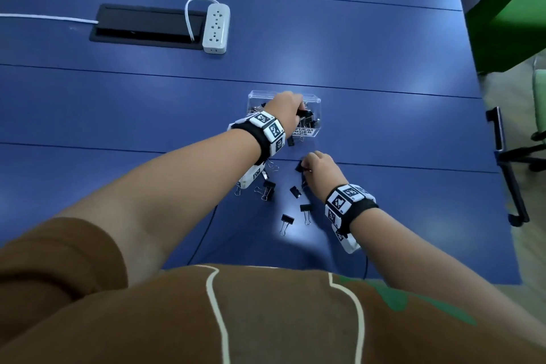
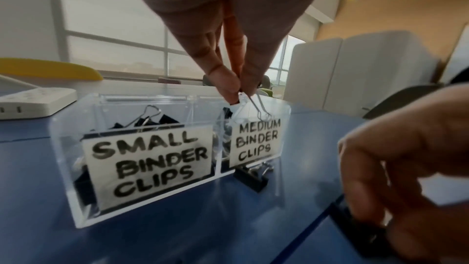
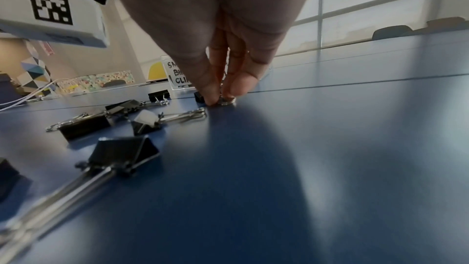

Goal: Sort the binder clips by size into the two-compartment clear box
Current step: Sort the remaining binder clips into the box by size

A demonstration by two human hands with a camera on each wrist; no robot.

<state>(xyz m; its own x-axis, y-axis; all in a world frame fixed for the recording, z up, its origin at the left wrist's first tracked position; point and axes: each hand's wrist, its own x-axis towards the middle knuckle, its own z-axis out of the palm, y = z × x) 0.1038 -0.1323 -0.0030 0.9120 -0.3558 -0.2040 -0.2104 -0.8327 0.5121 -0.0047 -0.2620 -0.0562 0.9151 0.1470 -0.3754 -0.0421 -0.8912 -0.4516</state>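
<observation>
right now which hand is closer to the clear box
Left. The left hand is over the clear box, pinching a binder clip above the medium compartment. The right hand is nearer the person, pinching a clip on the table.

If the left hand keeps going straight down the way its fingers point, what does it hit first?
Probably the clips already lying in the medium compartment of the clear box. The left hand pinches a binder clip right above it, though exact depth is unclear.

The left hand reaches into the clear box; loose binder clips dot the blue table.
</observation>
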